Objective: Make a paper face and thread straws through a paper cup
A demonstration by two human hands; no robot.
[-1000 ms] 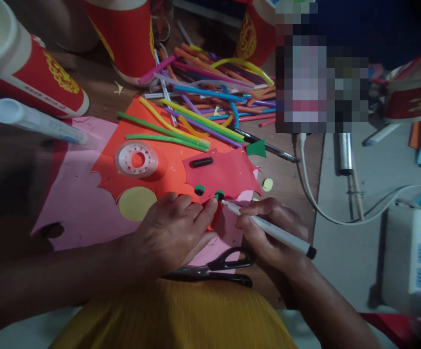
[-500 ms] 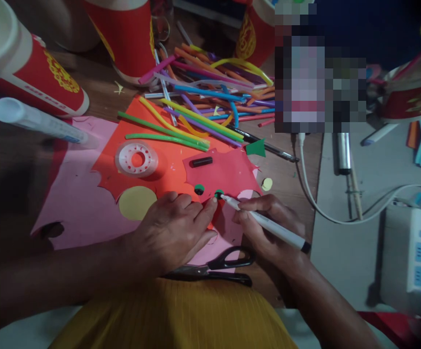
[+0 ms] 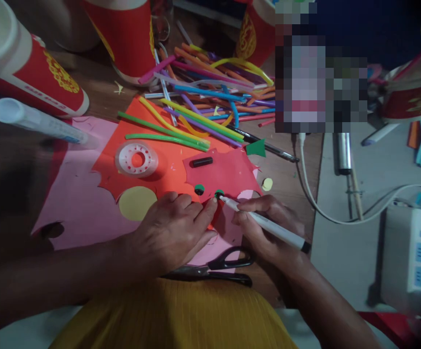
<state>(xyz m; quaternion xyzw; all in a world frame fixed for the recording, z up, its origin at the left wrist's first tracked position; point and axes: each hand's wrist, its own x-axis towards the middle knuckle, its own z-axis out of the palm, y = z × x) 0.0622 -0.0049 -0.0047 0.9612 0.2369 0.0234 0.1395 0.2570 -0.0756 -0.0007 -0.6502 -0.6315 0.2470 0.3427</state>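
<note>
Your left hand (image 3: pixel 176 230) steadies, marker (image 3: pixel 281 231) on the green dot (image 3: pixel 217 192), right hand (image 3: pixel 268 223) gripping.
So, left to right: you've got a red paper cup (image 3: pixel 46 72) upper left, pink sheet (image 3: pixel 75 189) below it, then a tape roll (image 3: pixel 123 161) on orange paper (image 3: pixel 110 128) with a yellow circle (image 3: pixel 137 203) just under. Your left fingers lie mostly stretched out on the paper, not gripping anything, index tip right by that dot near frame center. A second green dot (image 3: pixel 199 187) sits just left of it, black cap (image 3: pixel 202 162) above. Scissors (image 3: pixel 230 261) poke out lower center. Your right fingers are pinched round the marker, tip at the dot's black patch. Far right, a grey-and-white box (image 3: pixel 401 252).
</note>
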